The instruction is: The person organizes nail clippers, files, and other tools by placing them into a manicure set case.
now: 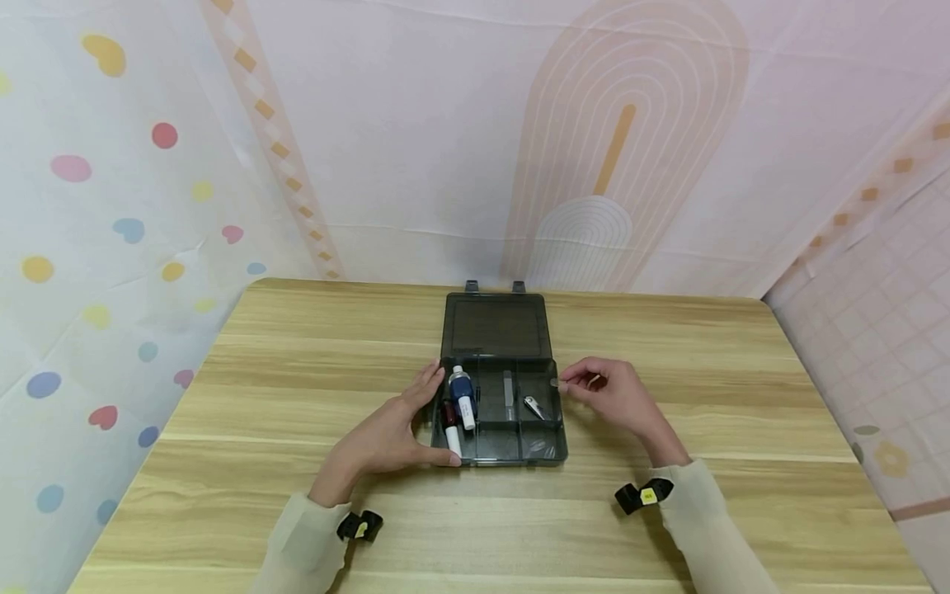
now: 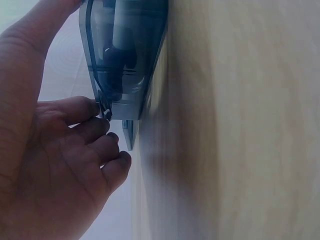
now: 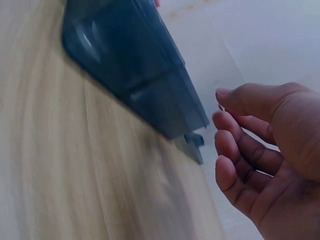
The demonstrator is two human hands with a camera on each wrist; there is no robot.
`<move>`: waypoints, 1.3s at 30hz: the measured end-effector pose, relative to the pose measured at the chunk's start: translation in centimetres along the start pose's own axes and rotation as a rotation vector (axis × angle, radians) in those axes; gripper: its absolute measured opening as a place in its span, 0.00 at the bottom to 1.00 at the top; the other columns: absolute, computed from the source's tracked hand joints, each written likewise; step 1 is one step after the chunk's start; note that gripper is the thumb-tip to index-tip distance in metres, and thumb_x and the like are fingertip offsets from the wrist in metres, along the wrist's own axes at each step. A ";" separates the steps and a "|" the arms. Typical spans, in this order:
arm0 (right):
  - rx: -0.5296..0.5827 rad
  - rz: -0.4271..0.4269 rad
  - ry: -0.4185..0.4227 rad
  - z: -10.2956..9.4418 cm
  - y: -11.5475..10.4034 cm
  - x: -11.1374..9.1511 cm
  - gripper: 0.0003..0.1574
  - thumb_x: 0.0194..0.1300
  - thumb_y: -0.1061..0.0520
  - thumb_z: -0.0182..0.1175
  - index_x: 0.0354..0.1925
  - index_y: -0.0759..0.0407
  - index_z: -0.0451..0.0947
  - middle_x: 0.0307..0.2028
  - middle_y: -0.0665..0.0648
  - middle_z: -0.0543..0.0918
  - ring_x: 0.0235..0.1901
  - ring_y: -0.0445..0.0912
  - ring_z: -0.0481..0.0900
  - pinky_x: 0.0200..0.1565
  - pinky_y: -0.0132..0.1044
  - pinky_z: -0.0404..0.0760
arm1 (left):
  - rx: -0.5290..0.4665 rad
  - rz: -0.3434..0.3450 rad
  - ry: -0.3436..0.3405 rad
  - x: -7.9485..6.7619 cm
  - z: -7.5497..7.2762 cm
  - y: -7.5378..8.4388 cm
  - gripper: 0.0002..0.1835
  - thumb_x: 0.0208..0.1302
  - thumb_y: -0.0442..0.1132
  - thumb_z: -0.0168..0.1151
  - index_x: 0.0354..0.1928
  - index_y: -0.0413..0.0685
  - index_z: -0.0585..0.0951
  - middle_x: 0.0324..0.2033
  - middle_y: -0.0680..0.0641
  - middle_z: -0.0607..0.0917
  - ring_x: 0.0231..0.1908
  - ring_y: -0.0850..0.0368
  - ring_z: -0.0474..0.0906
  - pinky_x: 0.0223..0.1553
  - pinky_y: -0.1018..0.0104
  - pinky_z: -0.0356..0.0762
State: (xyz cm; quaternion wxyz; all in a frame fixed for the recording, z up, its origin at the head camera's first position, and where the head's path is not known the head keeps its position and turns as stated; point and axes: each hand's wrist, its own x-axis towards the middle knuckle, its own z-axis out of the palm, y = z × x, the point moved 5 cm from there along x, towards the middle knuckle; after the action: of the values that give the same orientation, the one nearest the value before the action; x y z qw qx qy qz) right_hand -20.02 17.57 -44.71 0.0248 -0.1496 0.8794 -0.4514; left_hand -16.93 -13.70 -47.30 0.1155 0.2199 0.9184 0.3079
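Observation:
A dark translucent compartment box stands on the table, lid tipped back. My left hand grips its left side, thumb on the front edge and fingers at the side. In the left section lie a blue nail polish bottle with a white cap and a dark red one. A slim grey strip lies in the middle section, nail clippers right of it. Small clear pieces lie front right. My right hand, beside the right wall, pinches a small clear piece, its kind unclear.
The wooden table extends on both sides of the box. A patterned cloth hangs behind the table's back edge, close to the lid's two latches. More printed cloth covers the right side.

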 end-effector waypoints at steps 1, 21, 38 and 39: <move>0.001 -0.005 -0.012 0.2 -0.2 -0.1 0.07 0.58 0.53 0.67 0.37 0.49 0.84 0.28 0.48 0.83 0.28 0.45 0.79 0.30 0.32 0.79 | 0.001 0.001 0.001 0.0 0.0 0.0 0.68 0.33 0.74 0.68 0.74 0.61 0.44 0.74 0.62 0.38 0.72 0.56 0.43 0.66 0.48 0.59; -0.004 -0.132 -0.286 2.4 -2.3 -1.1 0.05 0.59 0.52 0.65 0.37 0.45 0.84 0.31 0.41 0.83 0.28 0.42 0.78 0.31 0.32 0.79 | 0.010 -0.023 -0.004 -0.2 -0.3 -0.3 0.68 0.33 0.75 0.67 0.74 0.61 0.43 0.74 0.62 0.37 0.72 0.53 0.45 0.65 0.47 0.60; -0.022 -0.118 -0.295 2.0 -1.9 -1.5 0.10 0.60 0.48 0.64 0.39 0.50 0.84 0.33 0.41 0.83 0.29 0.42 0.77 0.32 0.34 0.79 | -0.022 -0.005 -0.015 0.0 -0.2 0.0 0.67 0.34 0.73 0.68 0.74 0.61 0.44 0.74 0.60 0.37 0.72 0.52 0.45 0.65 0.46 0.60; -0.020 -0.116 -0.289 2.0 -1.9 -1.5 0.11 0.61 0.48 0.63 0.39 0.50 0.84 0.33 0.41 0.83 0.29 0.42 0.77 0.32 0.34 0.79 | -0.023 -0.005 -0.016 0.0 -0.2 -0.1 0.67 0.34 0.73 0.68 0.74 0.60 0.44 0.74 0.60 0.37 0.72 0.52 0.45 0.65 0.47 0.60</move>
State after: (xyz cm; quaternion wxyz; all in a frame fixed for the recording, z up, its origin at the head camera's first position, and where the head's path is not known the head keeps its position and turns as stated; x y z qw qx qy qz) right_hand -17.83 15.39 -44.54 0.1237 -0.2639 0.8610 -0.4169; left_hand -17.00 -13.88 -47.17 0.1263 0.2188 0.9143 0.3166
